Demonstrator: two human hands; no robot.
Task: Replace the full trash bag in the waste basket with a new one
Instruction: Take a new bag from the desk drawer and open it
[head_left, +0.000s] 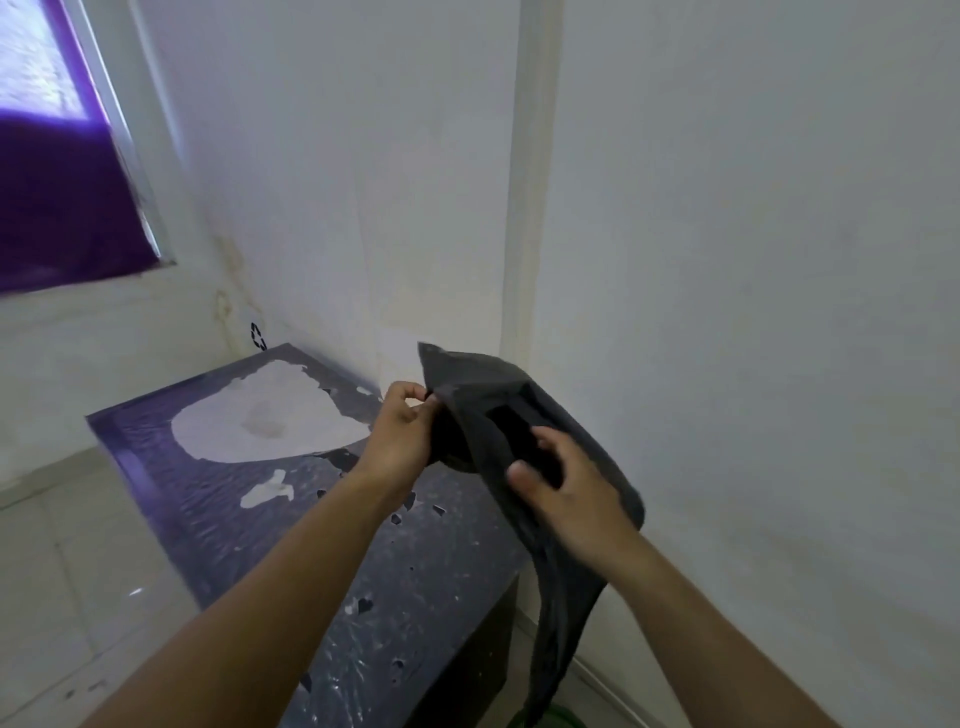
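A new black trash bag (550, 571) hangs in the air in front of me, above the right end of a dark table. My left hand (402, 431) pinches the bag's upper edge between thumb and fingers. My right hand (561, 483) grips the bag's mouth from the right, fingers tucked into the plastic. The rest of the bag droops down past the table's corner. A bit of green (540, 719) shows at the bottom edge below the bag; I cannot tell what it is. No waste basket is clearly visible.
The dark table (291, 519) has a worn top with a large pale patch where the coating has peeled. It stands in a corner of white walls (727, 260). A window with purple covering (57, 197) is at upper left. Pale tiled floor (62, 597) lies left of the table.
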